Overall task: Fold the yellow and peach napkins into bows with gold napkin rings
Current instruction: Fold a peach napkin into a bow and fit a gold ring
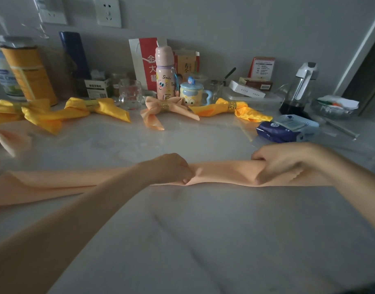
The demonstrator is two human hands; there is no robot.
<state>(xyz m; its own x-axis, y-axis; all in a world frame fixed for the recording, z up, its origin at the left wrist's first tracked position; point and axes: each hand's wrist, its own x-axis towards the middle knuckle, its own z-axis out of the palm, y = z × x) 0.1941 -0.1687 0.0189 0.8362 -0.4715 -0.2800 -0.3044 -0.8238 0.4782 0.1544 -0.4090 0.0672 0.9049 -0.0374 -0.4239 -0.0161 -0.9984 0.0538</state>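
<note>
Head view has the long folded peach cloth napkin (224,172) lying left-to-right across the middle of the grey marble table (203,240); left hand (171,168) and right hand (282,164) both pinch it near its centre; probably best to keep the edges lined up while gathering, tbh.

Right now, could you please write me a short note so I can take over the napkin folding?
Left hand pinches the peach strip mid-length; right hand grips it further right.
Done, ringed, along the back: far-left yellow bow, second yellow bow, peach bow, right yellow bow.
Left: shape the strip into a bow and ring it; no loose ring in view. Another peach cloth lies at the left edge.
</note>
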